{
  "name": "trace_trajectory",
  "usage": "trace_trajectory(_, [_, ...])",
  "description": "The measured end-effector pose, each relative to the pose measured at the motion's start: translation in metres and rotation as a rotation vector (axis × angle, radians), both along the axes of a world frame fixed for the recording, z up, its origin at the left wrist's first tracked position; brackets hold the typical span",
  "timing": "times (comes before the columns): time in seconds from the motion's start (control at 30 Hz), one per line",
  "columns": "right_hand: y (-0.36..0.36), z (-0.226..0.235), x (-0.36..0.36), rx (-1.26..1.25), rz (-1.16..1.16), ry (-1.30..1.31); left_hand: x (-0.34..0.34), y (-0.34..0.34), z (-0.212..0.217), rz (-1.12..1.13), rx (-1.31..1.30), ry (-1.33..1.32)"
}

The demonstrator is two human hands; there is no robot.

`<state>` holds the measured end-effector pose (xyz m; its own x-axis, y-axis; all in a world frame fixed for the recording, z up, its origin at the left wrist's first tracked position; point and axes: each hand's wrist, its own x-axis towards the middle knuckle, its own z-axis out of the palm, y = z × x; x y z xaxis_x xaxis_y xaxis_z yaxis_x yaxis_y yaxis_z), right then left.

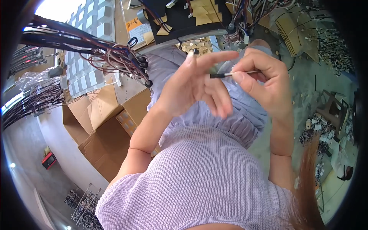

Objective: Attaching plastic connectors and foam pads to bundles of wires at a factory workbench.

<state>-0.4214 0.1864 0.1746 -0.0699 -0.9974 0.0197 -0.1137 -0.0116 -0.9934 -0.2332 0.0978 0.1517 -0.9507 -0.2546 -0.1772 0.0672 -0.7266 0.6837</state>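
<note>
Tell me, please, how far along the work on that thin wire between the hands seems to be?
Done: bundled wire looms already hang at the left. In hand: the right hand pinches a thin wire with a black sleeve, and the left hand touches its end with fingers spread. Left: loose wires at the bench above remain unbundled; whether this wire's end is finished cannot be told.

My left hand and right hand sit side by side, with a thin wire running between them. Beyond both hands lies the workbench edge. A wire harness bundle hangs to the left of my left hand. Open cardboard boxes stand below and left of it. Loose cable piles lie right of my right hand.
</note>
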Motion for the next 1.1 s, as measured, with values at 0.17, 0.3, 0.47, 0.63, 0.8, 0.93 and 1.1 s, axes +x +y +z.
trace_trajectory(0.17, [-0.001, 0.016, 0.013, 0.058, -0.045, 0.131, -0.003, 0.007, -0.007, -0.111, 0.303, 0.229])
trace_trajectory(0.3, [-0.002, 0.022, 0.019, 0.036, -0.069, 0.247, -0.003, 0.011, -0.015, -0.124, 0.440, 0.441])
trace_trajectory(0.47, [-0.003, 0.024, 0.021, -0.009, -0.064, 0.324, -0.004, 0.012, -0.020, -0.140, 0.505, 0.532])
trace_trajectory(0.63, [-0.003, 0.028, 0.023, -0.039, -0.057, 0.377, -0.003, 0.012, -0.020, -0.151, 0.455, 0.558])
trace_trajectory(0.8, [-0.008, 0.022, 0.026, -0.036, -0.060, 0.433, 0.004, 0.004, -0.006, -0.080, -0.057, 0.117])
trace_trajectory(0.93, [-0.003, 0.019, 0.007, 0.057, -0.122, 0.113, 0.011, -0.003, -0.004, 0.018, 0.049, 0.200])
trace_trajectory(1.1, [0.000, 0.015, 0.001, 0.016, -0.196, 0.150, 0.012, -0.001, -0.001, 0.132, 0.263, 0.203])
